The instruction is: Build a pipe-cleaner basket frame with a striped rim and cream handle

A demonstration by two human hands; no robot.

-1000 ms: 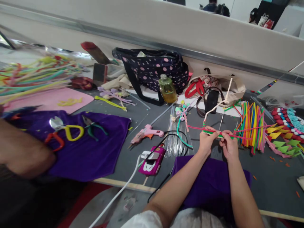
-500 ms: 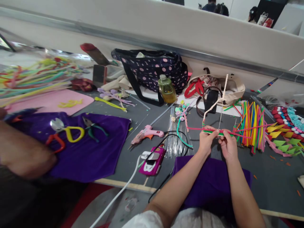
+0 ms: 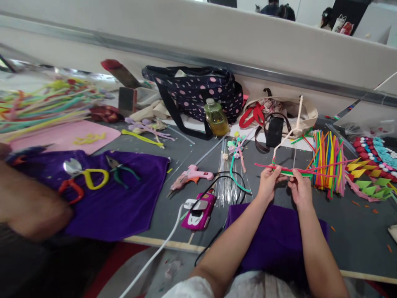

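Note:
My left hand (image 3: 269,182) and my right hand (image 3: 300,188) pinch a small bundle of pipe cleaners (image 3: 290,171), pink and green strands lying crosswise between them above the grey table (image 3: 350,231). A white pipe cleaner (image 3: 294,124) rises from the bundle and bends upward. A purple cloth (image 3: 279,240) lies under my forearms. Just right of my hands lies a pile of coloured pipe cleaners (image 3: 328,163).
A pink glue gun (image 3: 190,174), a pink phone-like device (image 3: 198,209) with cables, clear sticks (image 3: 228,176), a yellow bottle (image 3: 215,118), a dotted bag (image 3: 198,93) and a beige bag (image 3: 279,111) stand ahead. Left: pliers and scissors (image 3: 83,180) on purple cloth, another person's arm (image 3: 27,205).
My hands have shifted slightly right and up with the bundle; the white strand stands a little more upright. The view has drifted slightly.

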